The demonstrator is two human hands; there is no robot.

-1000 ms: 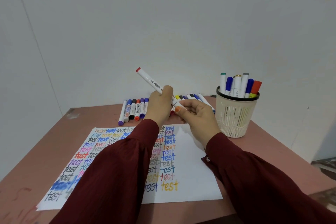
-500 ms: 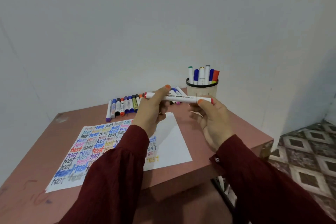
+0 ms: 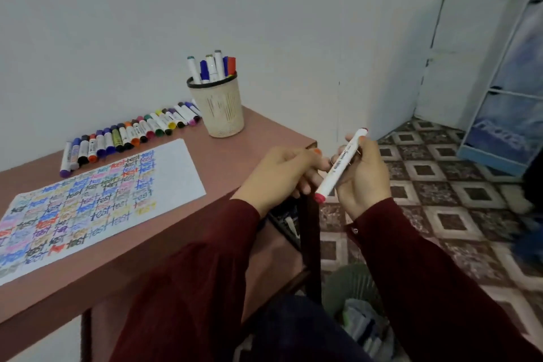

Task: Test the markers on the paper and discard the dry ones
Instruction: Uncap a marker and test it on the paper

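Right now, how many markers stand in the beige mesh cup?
6 show above the rim of the beige mesh cup, left to right: teal-capped marker, blue marker, olive-capped marker, grey-capped marker, second blue marker, red marker. Shorter ones may be hidden inside.

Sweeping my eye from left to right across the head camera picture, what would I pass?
Paper covered in "test" scribbles → mesh cup of markers → left hand → red-capped white marker, gripped by the right hand → blue shelf unit.
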